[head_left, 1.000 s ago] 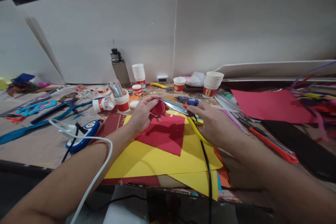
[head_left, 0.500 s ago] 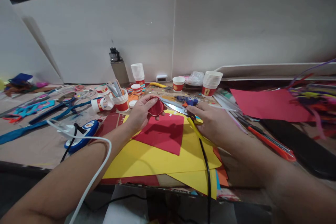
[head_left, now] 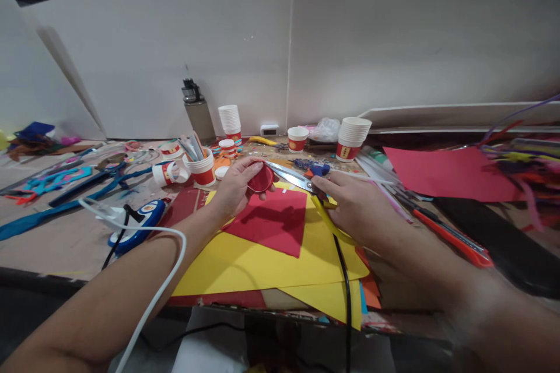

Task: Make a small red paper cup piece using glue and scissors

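Observation:
My left hand (head_left: 240, 186) pinches a small round red piece (head_left: 261, 178) with a raised rim; whether it is paper or a cup part I cannot tell. In my right hand (head_left: 347, 201) are scissors (head_left: 292, 176) with yellow handles, their blades pointing left so the tips meet the upper edge of the red piece. Beneath both hands lies a red paper sheet (head_left: 271, 224), which rests on yellow sheets (head_left: 245, 265). My right fingers cover part of the scissor handles.
Behind my hands are a paper cup of pens (head_left: 202, 172), cup stacks (head_left: 352, 137), a single cup (head_left: 298, 140) and a blue glue gun (head_left: 319, 169). At right lie a red utility knife (head_left: 455, 239) and red paper (head_left: 450, 175). A white cable (head_left: 177, 268) crosses my left forearm.
Both hands stay nearly in place. The scissor blades look slightly more apart at the red piece's edge, and the right hand has shifted a little.

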Available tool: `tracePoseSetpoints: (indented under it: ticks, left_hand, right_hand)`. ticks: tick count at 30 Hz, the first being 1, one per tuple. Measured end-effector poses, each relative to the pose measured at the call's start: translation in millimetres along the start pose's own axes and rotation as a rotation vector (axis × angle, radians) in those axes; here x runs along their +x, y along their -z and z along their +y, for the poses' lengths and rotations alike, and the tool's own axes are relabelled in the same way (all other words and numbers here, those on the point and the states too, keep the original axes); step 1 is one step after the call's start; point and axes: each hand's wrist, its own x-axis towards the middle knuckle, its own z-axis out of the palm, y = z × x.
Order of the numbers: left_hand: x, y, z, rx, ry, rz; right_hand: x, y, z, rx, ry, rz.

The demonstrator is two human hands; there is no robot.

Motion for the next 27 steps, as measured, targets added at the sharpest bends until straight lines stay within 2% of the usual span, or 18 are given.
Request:
tracePoseSetpoints:
  ticks: [13, 19, 23, 27]
  left_hand:
    - [0, -1.0, 3, 0.030, 0.054, 0.013]
    - [3, -0.1, -2, 0.009, 0.047, 0.085]
    - [3, -1.3, -6, 0.023, 0.063, 0.122]
    - [2, 1.5, -11, 0.101, 0.006, 0.073]
  right_hand:
    - [-3, -4, -1, 0.073, -0.039, -0.067]
    - [0, -1, 4, 0.241, -0.229, -0.033]
    - [0, -1, 6, 0.331, -0.269, -0.134]
    - [-2, -6, 5, 0.245, -0.261, -0.186]
